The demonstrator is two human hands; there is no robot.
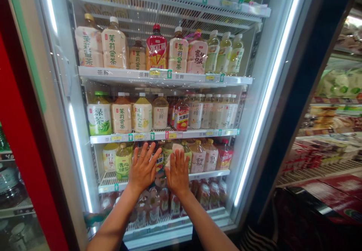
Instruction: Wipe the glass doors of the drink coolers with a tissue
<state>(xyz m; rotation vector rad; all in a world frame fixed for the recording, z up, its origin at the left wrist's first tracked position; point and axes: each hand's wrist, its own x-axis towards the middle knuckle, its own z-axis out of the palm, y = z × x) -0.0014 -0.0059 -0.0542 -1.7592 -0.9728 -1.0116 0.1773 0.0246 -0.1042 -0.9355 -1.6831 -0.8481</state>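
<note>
Both of my hands are raised in front of the glass door (pixel 240 156) of a lit drinks fridge. My left hand (pixel 143 170) lies flat against the glass, its fingers spread and nothing in it. To its right, my right hand (pixel 178 175) presses a pale, crumpled cloth or tissue (pixel 177 147) to the glass, fingers straight and close together. Most of the cloth is hidden under the palm and fingers. Behind the hands, a green tea bottle (pixel 123 162) and pinkish-labelled bottles (pixel 198 157) stand on a shelf inside.
More bottled drinks fill the shelves above, including a red bottle (pixel 156 47) and a green-capped one (pixel 99 113). Bright light strips (pixel 270 92) run along both sides. At right are open shelves of packaged goods (pixel 339 122) and dark red boxes (pixel 325 198). A red panel (pixel 19 130) borders the left.
</note>
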